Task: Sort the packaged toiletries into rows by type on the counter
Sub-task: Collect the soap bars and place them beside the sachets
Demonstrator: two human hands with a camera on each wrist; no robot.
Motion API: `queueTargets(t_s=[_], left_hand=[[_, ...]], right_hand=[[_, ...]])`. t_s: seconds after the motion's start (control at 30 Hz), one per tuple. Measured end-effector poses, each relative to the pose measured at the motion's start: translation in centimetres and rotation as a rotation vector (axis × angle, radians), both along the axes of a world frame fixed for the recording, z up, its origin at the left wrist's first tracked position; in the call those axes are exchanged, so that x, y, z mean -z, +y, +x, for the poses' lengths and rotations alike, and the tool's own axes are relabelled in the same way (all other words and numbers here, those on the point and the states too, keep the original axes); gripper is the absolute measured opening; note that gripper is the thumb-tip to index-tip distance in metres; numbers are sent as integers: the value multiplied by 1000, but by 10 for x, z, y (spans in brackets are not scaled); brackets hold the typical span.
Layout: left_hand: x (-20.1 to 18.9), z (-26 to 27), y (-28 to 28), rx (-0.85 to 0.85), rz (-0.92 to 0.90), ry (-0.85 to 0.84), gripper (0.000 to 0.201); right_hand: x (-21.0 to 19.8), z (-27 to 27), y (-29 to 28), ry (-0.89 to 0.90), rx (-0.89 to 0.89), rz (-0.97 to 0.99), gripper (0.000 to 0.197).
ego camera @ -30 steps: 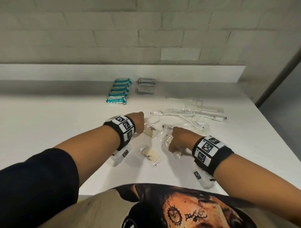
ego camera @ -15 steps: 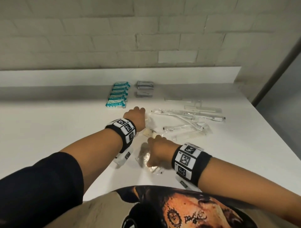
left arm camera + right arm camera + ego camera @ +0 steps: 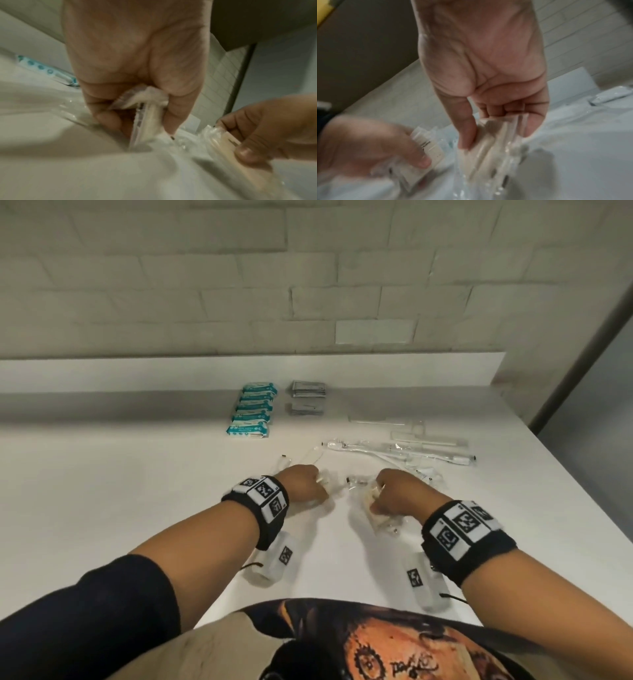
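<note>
- Both forearms reach forward over the white counter [image 3: 102,491], knuckles up, hands side by side.
- The left hand [image 3: 301,486] curls its fingers around a cream packet [image 3: 149,108].
- The right hand [image 3: 399,491] pinches several cream packets [image 3: 496,129] between thumb and fingers, just above the counter.
- 5 teal packs [image 3: 251,414] lie in a row near the wall.

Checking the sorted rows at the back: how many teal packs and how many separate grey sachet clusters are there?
Teal packs: 5
Grey sachet clusters: 2 (the sachets overlap, so single ones can't be counted)
Total: 7
</note>
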State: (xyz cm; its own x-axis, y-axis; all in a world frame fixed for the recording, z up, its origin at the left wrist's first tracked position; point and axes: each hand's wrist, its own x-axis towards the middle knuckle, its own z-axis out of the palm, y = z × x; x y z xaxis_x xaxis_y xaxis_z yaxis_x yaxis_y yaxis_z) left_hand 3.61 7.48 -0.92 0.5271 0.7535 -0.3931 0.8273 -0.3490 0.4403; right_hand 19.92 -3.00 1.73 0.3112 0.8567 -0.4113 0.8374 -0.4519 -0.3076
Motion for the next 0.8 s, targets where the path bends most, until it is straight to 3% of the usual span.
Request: queueTargets(t_s=[0.13,0.23,0.33,0.47,0.6,0.7,0.8], left_hand=[[-8,5,-5,-432,-555,-841,29],[-29,10,-13,-449,-793,-1131,31],[-48,6,-19,-344,-957,-1221,50],[-59,-3,-23,-266,-1030,-1270,32],[-54,-13,-20,-332,-895,-1280,30],[-49,-17,-19,-382,-751,-1312,14],[-47,-22,-18,-412,-678,-1323,13]], right_hand=[[-22,13,5,633,315,359,38],[-41,1,9,868,266,512,27],[-50,-14,16,971,238,643,19],[-47,-24,25,751,281,755,31],[-48,-29,25,620,242,787,25],[-47,-36,24,727,233,736,17],[-43,-44,24,832,255,703,14]])
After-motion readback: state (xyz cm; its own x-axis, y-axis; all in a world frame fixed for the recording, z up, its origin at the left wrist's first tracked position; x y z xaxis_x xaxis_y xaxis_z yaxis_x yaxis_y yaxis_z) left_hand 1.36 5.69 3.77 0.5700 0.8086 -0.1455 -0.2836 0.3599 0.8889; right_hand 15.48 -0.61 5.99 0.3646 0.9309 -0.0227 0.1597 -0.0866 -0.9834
